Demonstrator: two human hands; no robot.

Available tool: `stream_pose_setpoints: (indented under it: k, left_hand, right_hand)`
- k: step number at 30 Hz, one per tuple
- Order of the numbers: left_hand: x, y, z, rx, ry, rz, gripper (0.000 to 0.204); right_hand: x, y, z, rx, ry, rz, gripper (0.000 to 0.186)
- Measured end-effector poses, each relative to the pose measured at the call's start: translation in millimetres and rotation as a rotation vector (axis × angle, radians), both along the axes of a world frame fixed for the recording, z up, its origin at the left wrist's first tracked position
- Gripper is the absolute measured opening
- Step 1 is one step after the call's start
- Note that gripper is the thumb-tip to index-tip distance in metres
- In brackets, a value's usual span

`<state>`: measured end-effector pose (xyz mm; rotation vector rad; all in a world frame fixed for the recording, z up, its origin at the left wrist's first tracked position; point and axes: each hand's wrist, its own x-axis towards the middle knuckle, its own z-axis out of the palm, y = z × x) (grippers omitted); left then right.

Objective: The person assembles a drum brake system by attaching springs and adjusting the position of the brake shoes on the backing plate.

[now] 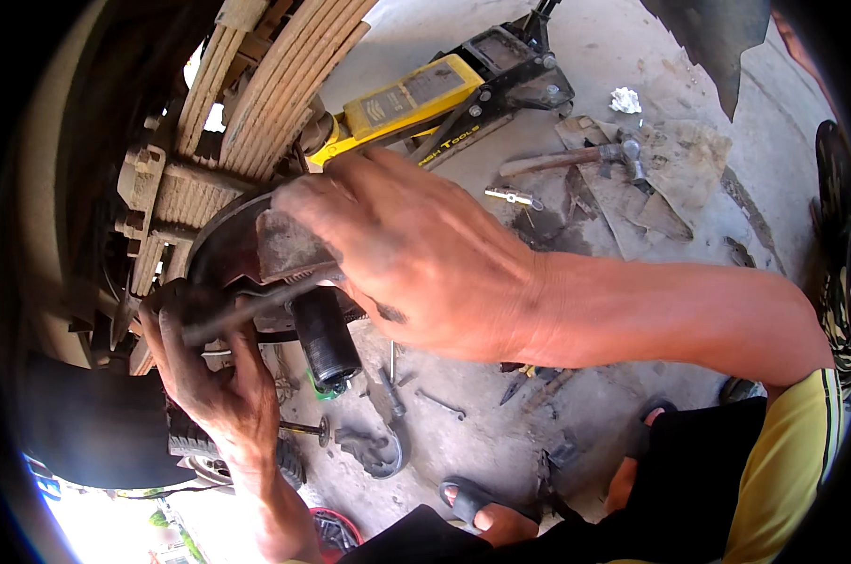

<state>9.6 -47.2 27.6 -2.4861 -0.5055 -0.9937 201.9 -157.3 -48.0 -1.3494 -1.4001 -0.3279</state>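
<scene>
My right hand (435, 254) reaches in from the right, fingers curled over a rusty brown piece like a brake shoe (289, 246) on the wheel assembly. Its fingertips are partly hidden and smeared. At the lower left, my left hand (214, 371) has fingers and thumb closed around the end of a thin, flat metal bar (256, 310), blurred by motion. The bar slants up toward my right palm; whether that palm touches it, I cannot tell. Below the bar, a black greasy axle end (325, 343) sticks out. Behind is a dark round plate (220, 240).
Rusty leaf springs (284, 85) rise at upper left, beside a yellow-and-black floor jack (416, 99). A hammer (576, 160) lies on flattened cardboard (679, 169). On the concrete are a wrench (441, 404), a curved metal part (374, 451) and a red tub (336, 531).
</scene>
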Motion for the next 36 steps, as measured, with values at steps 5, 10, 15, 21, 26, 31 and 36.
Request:
stream_pose_setpoints:
  k: [5, 10, 15, 21, 26, 31, 36]
  left_hand:
    - [-8, 5, -5, -0.19, 0.028, 0.002, 0.056]
    - [-10, 9, -13, -0.372, -0.101, -0.151, 0.071]
    - [-9, 11, -14, -0.085, -0.054, 0.014, 0.075]
    - [-8, 11, -23, -0.293, -0.192, -0.04, 0.078]
    - [-14, 5, -21, -0.337, -0.206, -0.03, 0.079]
    - [-16, 9, -19, -0.351, -0.171, -0.099, 0.062]
    - [-2, -1, -13, -0.404, -0.172, -0.152, 0.043]
  right_hand:
    - [6, -4, -15, 0.048, 0.119, 0.035, 0.055]
    - [26, -7, -27, 0.152, 0.192, 0.079, 0.059]
    - [33, -1, -28, 0.183, 0.35, 0.136, 0.053]
    - [22, 9, -29, 0.26, 0.294, 0.084, 0.042]
    - [21, 10, -28, 0.287, 0.231, 0.079, 0.041]
    - [22, 13, -20, 0.311, 0.036, 0.02, 0.043]
    - [11, 14, -15, 0.241, 0.033, -0.005, 0.042]
